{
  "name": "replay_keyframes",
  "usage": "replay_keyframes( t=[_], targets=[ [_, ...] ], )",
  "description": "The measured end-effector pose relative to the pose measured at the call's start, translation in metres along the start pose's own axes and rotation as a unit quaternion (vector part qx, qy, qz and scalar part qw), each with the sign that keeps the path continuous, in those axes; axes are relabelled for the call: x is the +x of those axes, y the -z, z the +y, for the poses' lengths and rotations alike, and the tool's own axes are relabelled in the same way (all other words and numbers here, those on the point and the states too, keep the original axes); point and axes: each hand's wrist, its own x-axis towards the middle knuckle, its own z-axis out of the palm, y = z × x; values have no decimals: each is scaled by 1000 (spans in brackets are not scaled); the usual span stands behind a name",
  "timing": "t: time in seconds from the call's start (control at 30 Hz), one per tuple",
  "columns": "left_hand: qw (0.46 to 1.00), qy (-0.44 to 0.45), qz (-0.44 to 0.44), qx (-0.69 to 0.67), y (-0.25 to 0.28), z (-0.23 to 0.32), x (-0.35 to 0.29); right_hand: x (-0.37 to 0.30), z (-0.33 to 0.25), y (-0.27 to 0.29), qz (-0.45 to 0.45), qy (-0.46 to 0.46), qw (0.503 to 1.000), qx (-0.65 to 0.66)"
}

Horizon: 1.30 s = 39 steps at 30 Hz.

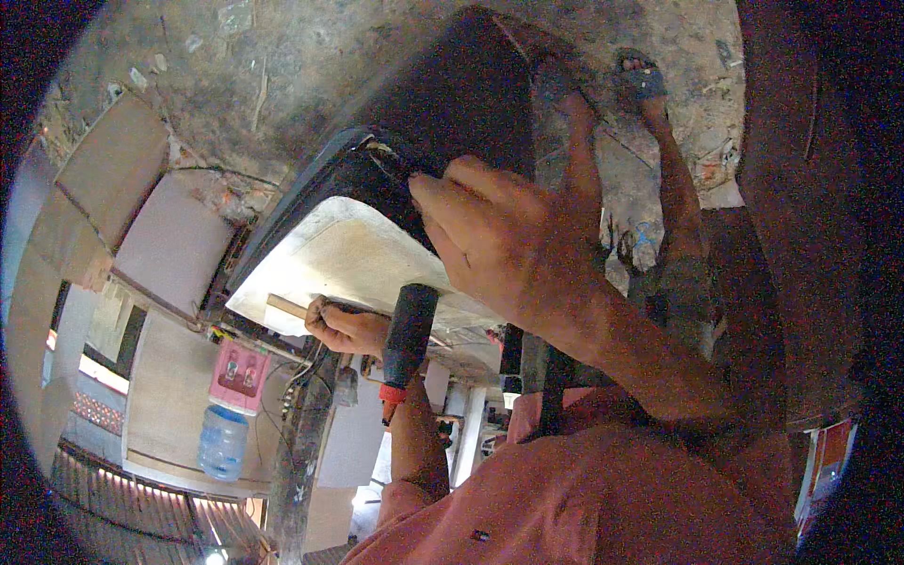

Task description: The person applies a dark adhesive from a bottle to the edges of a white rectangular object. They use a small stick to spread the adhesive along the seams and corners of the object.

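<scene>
A pale, flat panel point(330, 250) lies in the middle, edged with black sheet material point(292, 188). A dark wide piece point(452, 94) extends beyond it. My right hand point(499, 240) is closed at the panel's black edge, fingertips pressed on the dark material; what exactly they pinch is partly hidden. My left hand point(344, 325) is closed round a short, flat wooden stick point(287, 307), which lies against the pale surface. Between my hands, a black bottle point(410, 325) with a red nozzle stands by the panel, its nozzle pointing to the picture's lower edge.
Bare feet in sandals point(640, 75) are on the stained concrete floor point(217, 56), where scraps lie. Pale boards point(174, 231) lean at the left. A pink dispenser point(240, 377) with a blue water bottle point(223, 443) appears upside down at lower left. A dark brown surface point(810, 235) fills the right.
</scene>
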Motion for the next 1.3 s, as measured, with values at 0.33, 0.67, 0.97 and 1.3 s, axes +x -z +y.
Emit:
replay_keyframes(
  t=[0.33,0.67,0.97,1.3],
  targets=[
    [1000,-11,-2,4,3,-9,4,2,12,-3,-35,3,999,32],
    [1000,-16,-6,-2,5,-14,5,-7,11,-2,-34,57,998,18],
    [1000,-7,-6,-13,0,-5,3,-10,8,2,-45,28,998,24],
    [1000,-9,-4,-10,1,-6,4,-9,12,0,-49,31,997,53]
  ],
)
